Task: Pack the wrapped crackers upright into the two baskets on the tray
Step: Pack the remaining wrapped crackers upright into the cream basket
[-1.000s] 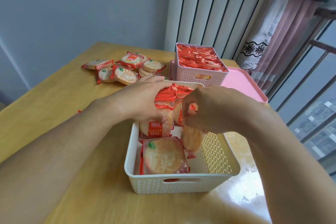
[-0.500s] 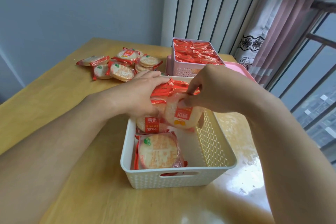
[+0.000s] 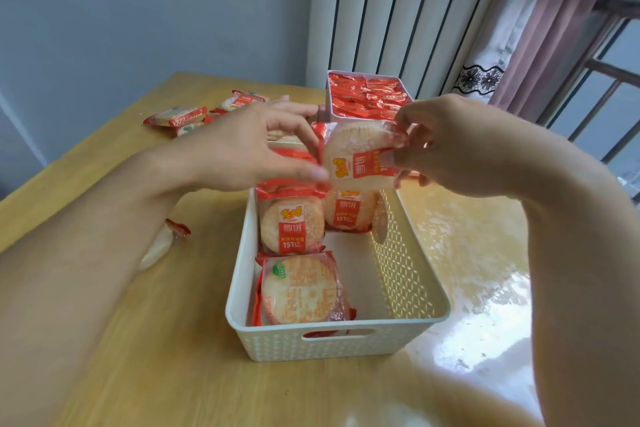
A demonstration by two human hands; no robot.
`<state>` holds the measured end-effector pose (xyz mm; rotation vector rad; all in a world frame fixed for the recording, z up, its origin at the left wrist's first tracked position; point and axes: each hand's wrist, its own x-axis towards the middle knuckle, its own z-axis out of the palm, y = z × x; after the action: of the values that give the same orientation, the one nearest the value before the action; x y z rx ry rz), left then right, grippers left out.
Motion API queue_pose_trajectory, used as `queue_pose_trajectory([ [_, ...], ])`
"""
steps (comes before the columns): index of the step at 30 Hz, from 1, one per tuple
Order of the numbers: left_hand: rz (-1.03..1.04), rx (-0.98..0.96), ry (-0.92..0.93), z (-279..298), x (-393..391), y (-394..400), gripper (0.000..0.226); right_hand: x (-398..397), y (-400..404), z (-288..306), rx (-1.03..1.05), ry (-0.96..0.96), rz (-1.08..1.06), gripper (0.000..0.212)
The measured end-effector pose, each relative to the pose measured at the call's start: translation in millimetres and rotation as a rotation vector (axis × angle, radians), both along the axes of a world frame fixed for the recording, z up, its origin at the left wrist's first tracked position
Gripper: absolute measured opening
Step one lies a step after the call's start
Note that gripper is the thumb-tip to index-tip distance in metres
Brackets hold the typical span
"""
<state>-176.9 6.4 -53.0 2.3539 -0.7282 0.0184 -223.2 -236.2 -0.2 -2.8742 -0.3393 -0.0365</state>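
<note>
Right hand (image 3: 460,146) up above the far end of the white basket (image 3: 337,343), fingers (image 3: 403,130) pinching the right edge of a wrapped cracker (image 3: 358,156), held upright with its label turned sideways. Left hand (image 3: 249,146) at the cracker's left edge, thumb touching the wrapper, other fingers stretched out and relaxed, gripping nothing. Inside the white basket: two packs (image 3: 292,222) standing upright at the far end, side by side, labels facing the camera; one pack (image 3: 301,289) leaning back near the front wall; right half of the floor bare. Behind it, pink basket (image 3: 334,104) packed full with red wrappers on edge. Loose packs (image 3: 176,116) heaped on the desk (image 3: 138,374) at far left, well apart from the white basket. One more pack (image 3: 162,241) lying on the desk just under the left forearm.
</note>
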Motion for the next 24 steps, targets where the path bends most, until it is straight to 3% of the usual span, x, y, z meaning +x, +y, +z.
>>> queue_pose_trajectory([
  [3, -0.038, -0.124, -0.071, -0.8, 0.5, -4.8, 0.018, 0.2, 0.0, -4.6, -0.059, 0.062, 0.007, 0.024],
  [5, -0.054, -0.099, -0.092, -4.5, 0.5, -6.4, 0.014, -0.6, 2.8, -6.7, -0.099, 0.042, 0.028, 0.048],
  [7, -0.075, -0.082, -0.122, -7.1, -0.4, -8.5, 0.009, -2.1, 7.9, -7.7, -0.006, -0.003, 0.088, 0.064],
  [11, -0.073, -0.134, -0.155, -6.8, -8.1, -16.7, 0.01, -2.2, 21.7, -13.3, 0.085, -0.039, 0.204, 0.047],
  [14, -0.064, -0.107, -0.068, -4.2, -11.5, -18.7, 0.035, 4.4, 22.1, -18.2, 0.065, -0.059, 0.18, 0.035],
  [18, 0.042, 0.349, 0.081, -12.9, -5.2, -8.8, 0.11, 15.0, 17.3, -24.6, 0.09, -0.037, 0.063, 0.037],
  [20, 0.039, 0.475, 0.148, -17.7, -1.6, -5.7, 0.12, 17.7, 19.1, -27.4, 0.132, -0.018, 0.064, 0.04],
  [24, 0.054, 0.462, 0.136, -18.2, 0.5, -6.0, 0.117, 20.5, 25.4, -38.5, -0.027, -0.025, 0.065, 0.04],
])
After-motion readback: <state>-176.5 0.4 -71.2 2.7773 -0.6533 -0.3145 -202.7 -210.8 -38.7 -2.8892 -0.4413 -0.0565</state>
